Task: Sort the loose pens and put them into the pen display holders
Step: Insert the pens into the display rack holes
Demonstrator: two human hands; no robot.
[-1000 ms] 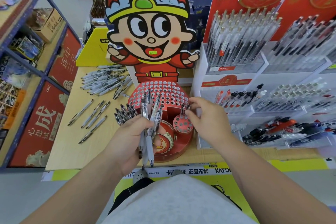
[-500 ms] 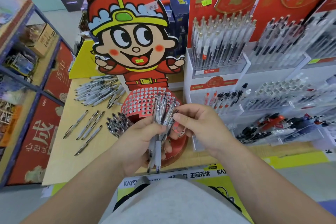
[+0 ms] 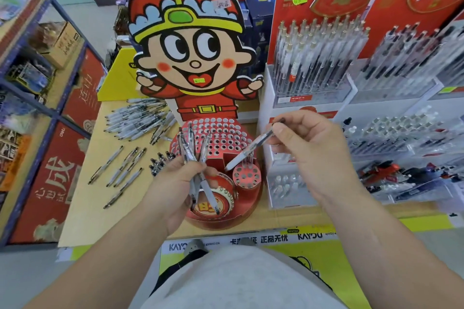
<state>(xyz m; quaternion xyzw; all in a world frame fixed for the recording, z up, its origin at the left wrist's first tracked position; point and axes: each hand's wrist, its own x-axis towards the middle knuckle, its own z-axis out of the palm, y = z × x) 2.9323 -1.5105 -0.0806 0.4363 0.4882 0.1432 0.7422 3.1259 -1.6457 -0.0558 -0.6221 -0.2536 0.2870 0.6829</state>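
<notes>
Your left hand [image 3: 173,190] grips a pen bundle [image 3: 194,155]; your right hand [image 3: 308,155] pinches one pen [image 3: 251,150] above the mostly unfilled red holder [image 3: 226,133]; many loose pens [image 3: 135,118] lie left of it.

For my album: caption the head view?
Right hand points one pen toward the red holder; left hand grips a bundle.

A pale wooden counter [image 3: 82,208] fills the middle of the shop. Left of the counter stands a blue metal shelving rack [image 3: 56,116]. A brown cardboard box [image 3: 60,40] sits on an upper shelf, and red printed panels [image 3: 50,183] fill the lower bays. Along the counter's front edge runs a white and yellow printed banner [image 3: 273,238]. Behind the counter sit a yellow box [image 3: 118,75] and dark blue cartons [image 3: 258,5]. Grey floor [image 3: 22,278] shows left of the counter, evenly lit.
</notes>
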